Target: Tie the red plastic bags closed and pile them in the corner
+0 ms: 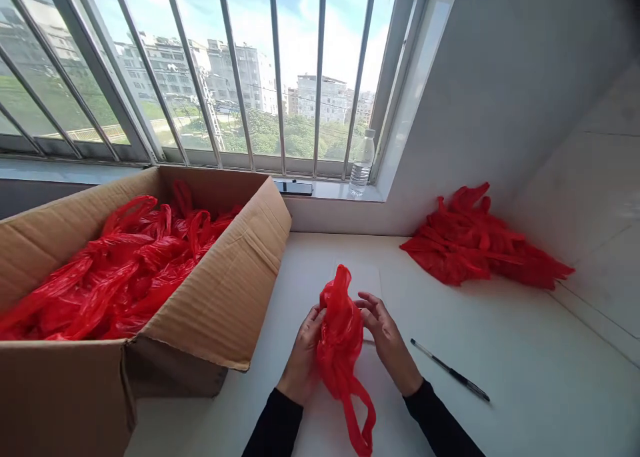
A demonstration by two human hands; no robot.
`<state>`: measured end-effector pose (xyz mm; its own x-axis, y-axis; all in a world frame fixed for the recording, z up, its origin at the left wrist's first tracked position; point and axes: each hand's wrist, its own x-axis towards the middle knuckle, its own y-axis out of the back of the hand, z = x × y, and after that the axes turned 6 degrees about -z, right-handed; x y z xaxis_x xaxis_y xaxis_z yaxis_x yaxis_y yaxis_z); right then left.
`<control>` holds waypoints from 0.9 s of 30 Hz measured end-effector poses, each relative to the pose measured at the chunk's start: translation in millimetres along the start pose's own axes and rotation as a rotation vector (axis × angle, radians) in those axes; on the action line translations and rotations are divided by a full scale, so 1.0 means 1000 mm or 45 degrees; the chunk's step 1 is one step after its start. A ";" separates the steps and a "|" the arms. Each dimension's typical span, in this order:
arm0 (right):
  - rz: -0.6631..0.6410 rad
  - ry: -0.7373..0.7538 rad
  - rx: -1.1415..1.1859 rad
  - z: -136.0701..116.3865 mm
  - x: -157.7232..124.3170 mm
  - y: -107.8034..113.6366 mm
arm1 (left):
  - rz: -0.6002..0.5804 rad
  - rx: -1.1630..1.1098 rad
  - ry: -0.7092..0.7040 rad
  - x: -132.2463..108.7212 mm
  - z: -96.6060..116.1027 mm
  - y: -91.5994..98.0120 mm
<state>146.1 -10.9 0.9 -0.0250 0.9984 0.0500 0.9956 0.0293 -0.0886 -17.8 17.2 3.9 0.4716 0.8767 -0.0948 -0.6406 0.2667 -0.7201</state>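
Observation:
A crumpled red plastic bag [341, 347] is held upright between both my hands over the white table [525, 377]. My left hand [301, 360] grips its left side with curled fingers. My right hand [387, 340] pinches its right side near the top. One bag handle loops down toward me between my black sleeves. A white sheet [367, 280] lies on the table just behind the bag.
An open cardboard box [220, 304] full of red plastic bags [130, 264] stands at the left. A pile of red bags [480, 244] lies at the far right by the wall. A black pen [450, 370] lies right of my hands. A water bottle [361, 164] and a phone [294, 188] sit on the windowsill.

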 end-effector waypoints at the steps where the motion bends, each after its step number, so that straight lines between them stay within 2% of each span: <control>1: -0.041 0.008 0.015 0.005 0.007 -0.001 | -0.002 0.026 -0.009 0.002 -0.002 0.002; 4: -0.059 0.053 0.105 0.017 0.018 0.001 | -0.052 0.104 0.021 0.005 -0.008 0.006; 7: -0.020 0.024 0.155 0.022 0.014 0.008 | -0.084 0.169 0.045 0.007 -0.011 0.008; 12: -0.001 -0.012 0.229 0.016 0.006 0.015 | -0.075 0.278 0.063 0.009 -0.016 0.009; 19: 0.094 0.080 0.242 0.018 0.009 0.013 | -0.142 0.471 0.074 0.006 -0.013 0.005; 27: 0.048 0.002 0.319 0.017 -0.002 0.022 | -0.001 0.515 -0.044 0.005 -0.028 0.006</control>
<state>166.9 -11.1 -17.9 0.0117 0.9990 0.0434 0.9426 0.0034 -0.3340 -2.2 12.1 -20.6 0.4559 0.8876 -0.0660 -0.8304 0.3974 -0.3906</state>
